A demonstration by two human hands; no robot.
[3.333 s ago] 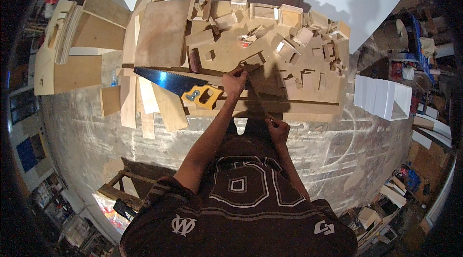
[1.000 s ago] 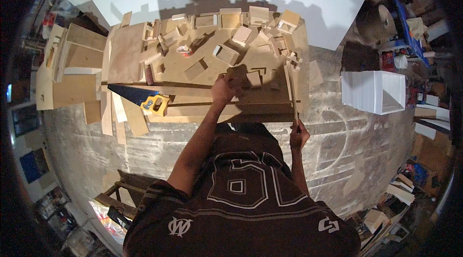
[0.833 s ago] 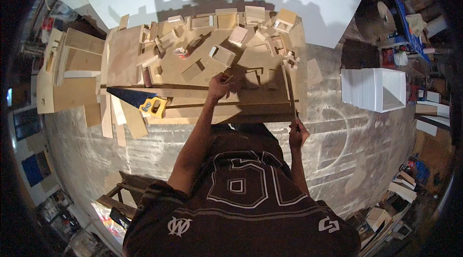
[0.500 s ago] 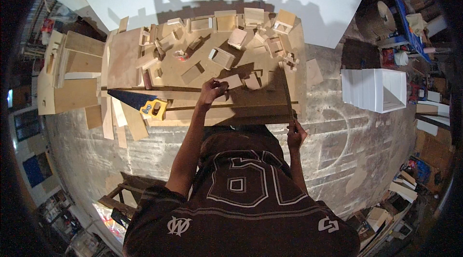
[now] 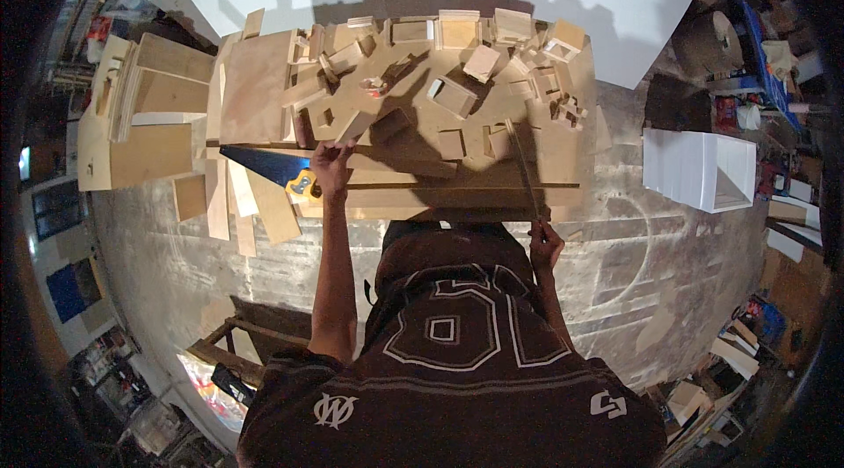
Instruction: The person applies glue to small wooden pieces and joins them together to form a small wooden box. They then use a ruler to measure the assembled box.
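Note:
My left hand (image 5: 331, 169) reaches to the near middle of the wooden worktop. Its fingers are closed on the near end of a small pale wooden board (image 5: 354, 127), tilted up from the worktop. Beside that wrist lies a handsaw (image 5: 303, 186) with a yellow handle and dark blade. My right hand (image 5: 546, 244), at the near right edge, is closed round the near end of a long thin strip (image 5: 524, 167). The strip slants away across the worktop; its material is unclear. Left of its far end lie two small wooden pieces, a square one (image 5: 451, 145) and another (image 5: 497, 142).
Several wooden blocks and small box shapes, including an open box (image 5: 453, 97), crowd the far worktop (image 5: 567, 160). A large flat board (image 5: 255, 81) lies at left. White drawers (image 5: 694, 171) stand at right. Loose offcuts (image 5: 246, 204) jut out below the saw.
My left hand has moved left, leaving the small square wooden piece on the worktop, and has taken hold of another board. My right hand keeps the strip. The whole view has shifted slightly.

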